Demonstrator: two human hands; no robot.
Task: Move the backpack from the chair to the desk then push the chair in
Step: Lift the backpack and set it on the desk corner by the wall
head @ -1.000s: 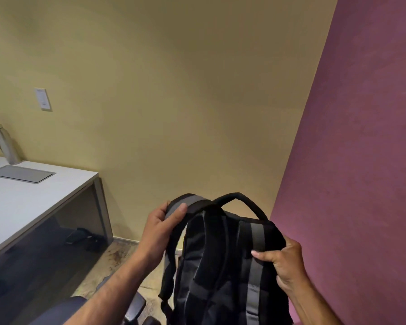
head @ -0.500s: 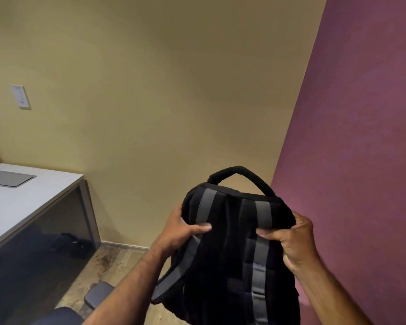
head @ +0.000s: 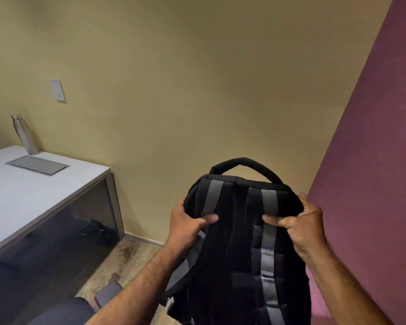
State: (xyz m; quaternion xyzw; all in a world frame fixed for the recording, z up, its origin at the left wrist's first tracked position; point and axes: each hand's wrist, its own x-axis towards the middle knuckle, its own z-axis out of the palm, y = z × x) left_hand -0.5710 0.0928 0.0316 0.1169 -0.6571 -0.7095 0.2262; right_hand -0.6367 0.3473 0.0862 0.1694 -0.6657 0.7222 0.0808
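Note:
A black backpack (head: pixel 237 242) with grey strap stripes hangs upright in the air in front of me, its back panel facing me and its top handle pointing up. My left hand (head: pixel 185 221) grips its upper left side, thumb on the strap. On the upper right side my right hand (head: pixel 298 221) holds it the same way. The white desk (head: pixel 28 195) stands to the left, well apart from the backpack. Only a dark seat part and an armrest of the chair (head: pixel 108 293) show at the bottom left, below my left forearm.
A metal bottle (head: pixel 25 134) stands at the desk's back edge by the yellow wall. A grey flap (head: pixel 38 164) is set into the desktop. A purple wall (head: pixel 373 160) runs close along the right. Dark clutter lies on the floor under the desk.
Both hands have shifted from the straps to the backpack's upper sides and lifted it higher. My view has swung back left, bringing the bottle and more of the desk into sight.

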